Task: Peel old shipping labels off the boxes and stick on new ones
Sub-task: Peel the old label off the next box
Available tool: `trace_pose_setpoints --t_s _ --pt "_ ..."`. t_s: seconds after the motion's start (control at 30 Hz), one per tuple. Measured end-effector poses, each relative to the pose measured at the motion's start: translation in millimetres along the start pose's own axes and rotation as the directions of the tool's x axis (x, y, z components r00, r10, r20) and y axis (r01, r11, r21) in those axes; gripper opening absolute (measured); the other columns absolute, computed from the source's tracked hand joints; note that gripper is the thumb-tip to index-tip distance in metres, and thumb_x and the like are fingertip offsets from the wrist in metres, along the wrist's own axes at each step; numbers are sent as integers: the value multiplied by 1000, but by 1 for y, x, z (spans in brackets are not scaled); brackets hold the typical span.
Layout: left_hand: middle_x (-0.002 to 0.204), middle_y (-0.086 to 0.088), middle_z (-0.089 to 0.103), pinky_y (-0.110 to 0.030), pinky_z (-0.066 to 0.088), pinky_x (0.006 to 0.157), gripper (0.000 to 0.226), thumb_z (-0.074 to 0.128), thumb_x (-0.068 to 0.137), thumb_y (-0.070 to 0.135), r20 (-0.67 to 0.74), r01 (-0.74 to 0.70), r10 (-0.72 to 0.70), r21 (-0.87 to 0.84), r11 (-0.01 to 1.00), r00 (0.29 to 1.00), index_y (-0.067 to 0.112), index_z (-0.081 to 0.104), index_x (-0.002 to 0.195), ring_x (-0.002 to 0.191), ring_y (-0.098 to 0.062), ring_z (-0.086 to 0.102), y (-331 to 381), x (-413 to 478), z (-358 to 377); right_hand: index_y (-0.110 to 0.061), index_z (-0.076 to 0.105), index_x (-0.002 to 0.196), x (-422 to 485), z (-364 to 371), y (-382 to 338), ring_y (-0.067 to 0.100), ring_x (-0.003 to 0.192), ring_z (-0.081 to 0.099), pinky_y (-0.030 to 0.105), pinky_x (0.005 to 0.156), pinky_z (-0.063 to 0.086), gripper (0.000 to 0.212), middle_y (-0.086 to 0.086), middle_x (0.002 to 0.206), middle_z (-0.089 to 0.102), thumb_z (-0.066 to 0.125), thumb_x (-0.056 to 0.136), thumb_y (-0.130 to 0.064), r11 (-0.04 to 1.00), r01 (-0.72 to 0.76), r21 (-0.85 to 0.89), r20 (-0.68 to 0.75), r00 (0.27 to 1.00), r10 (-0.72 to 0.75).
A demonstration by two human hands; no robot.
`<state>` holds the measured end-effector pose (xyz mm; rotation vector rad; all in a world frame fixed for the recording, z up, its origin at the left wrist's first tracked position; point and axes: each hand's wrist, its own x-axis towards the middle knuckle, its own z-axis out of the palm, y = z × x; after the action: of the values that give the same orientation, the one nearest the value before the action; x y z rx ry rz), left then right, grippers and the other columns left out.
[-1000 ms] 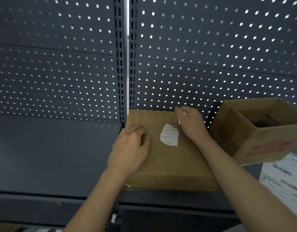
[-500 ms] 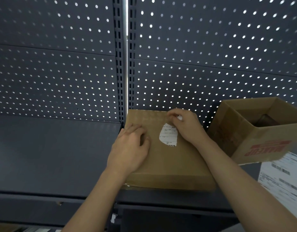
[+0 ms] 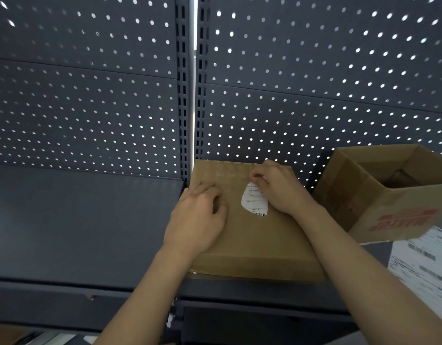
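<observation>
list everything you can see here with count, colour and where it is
shelf: 1, dark grey, across the middle
pegboard panels: several, dark grey, behind shelf
closed box: 1, brown, centre of shelf
old label: 1, white, torn, on closed box
open box: 1, brown with red print, right of closed box
printed sheets: count unclear, white, lower right
left hand: 1, rests flat on closed box
right hand: 1, pinches old label's top edge

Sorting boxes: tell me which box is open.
The box with red print, far right, is open-topped; the flat box under the left hand is closed.
</observation>
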<state>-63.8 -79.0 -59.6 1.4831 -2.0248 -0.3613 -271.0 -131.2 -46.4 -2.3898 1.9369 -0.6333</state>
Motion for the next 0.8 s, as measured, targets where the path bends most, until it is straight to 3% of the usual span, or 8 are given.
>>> trace_pose_setpoints --t_s 0.23,0.43,0.67,0.8 --pt "140 14 49 -29 25 109 29 47 97 32 -8 -17 17 0 1000 1000 20 62 119 130 -3 30 -1 0 1 -20 69 89 0 -1 0 17 78 53 42 79 48 17 -3 86 54 54 95 -14 999 7 39 19 1000 -7" --pt "139 14 50 -27 23 110 29 47 97 31 -7 -26 26 5 1000 1000 20 62 119 131 -4 30 -1 1 1 -18 71 92 -2 -1 2 20 85 59 43 84 48 16 -1 90 61 56 95 -18 997 -29 68 -14 999 30" --pt "143 12 47 -27 19 113 29 46 97 32 3 -22 22 9 1000 1000 20 63 118 136 -7 31 -2 1 2 -26 65 83 1 6 0 22 66 58 43 70 51 19 -5 80 55 52 92 -17 992 36 -125 -35 999 -41" --pt "140 12 49 -29 25 110 28 47 97 32 -3 -12 12 8 1000 1000 19 63 116 132 -7 33 -1 0 1 -30 53 74 2 6 -2 19 60 54 42 64 51 24 -8 75 49 53 89 -12 982 44 -185 -30 998 -51"
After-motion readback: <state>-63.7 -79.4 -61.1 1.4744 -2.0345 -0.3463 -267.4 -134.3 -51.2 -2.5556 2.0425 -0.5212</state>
